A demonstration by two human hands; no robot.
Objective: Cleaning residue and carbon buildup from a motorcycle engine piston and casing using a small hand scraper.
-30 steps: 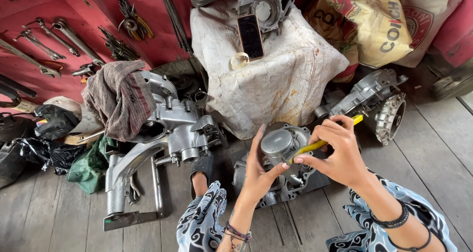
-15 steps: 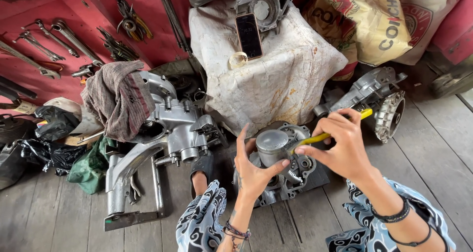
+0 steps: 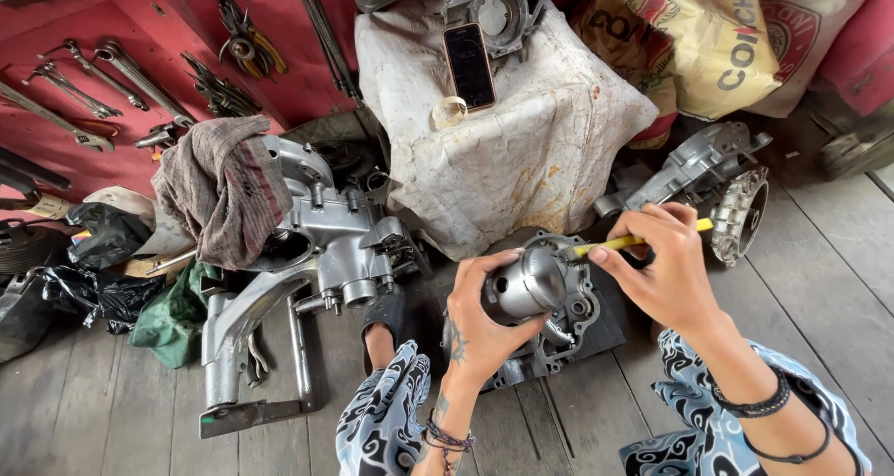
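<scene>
Left hand (image 3: pixel 480 322): fingers curled around a piston (image 3: pixel 527 285), a round grey metal part with its domed crown facing up toward the camera; grip closed and firm, thumb on the near side. Right hand (image 3: pixel 663 269): fingers pinched shut on the yellow handle of a small brush (image 3: pixel 622 244), the bristle end resting at the piston's upper right edge.

The piston is held in the air just above an open engine casing (image 3: pixel 570 319) that lies on the plank floor (image 3: pixel 112 420) between the person's knees. To the left lies a larger engine case with swing arm (image 3: pixel 321 252), a striped rag (image 3: pixel 223 185) draped over it. Behind, a white cloth-covered block (image 3: pixel 521 150) carries a phone (image 3: pixel 468 64) and a roll of tape (image 3: pixel 449 111). Spanners (image 3: pixel 93 75) lie on the red panel at upper left.

Risk, as judged: the piston is held one-handed directly over the open casing. Loosened dirt could drop into it, and a slip under brush pressure could let the part fall and mark its surface.
</scene>
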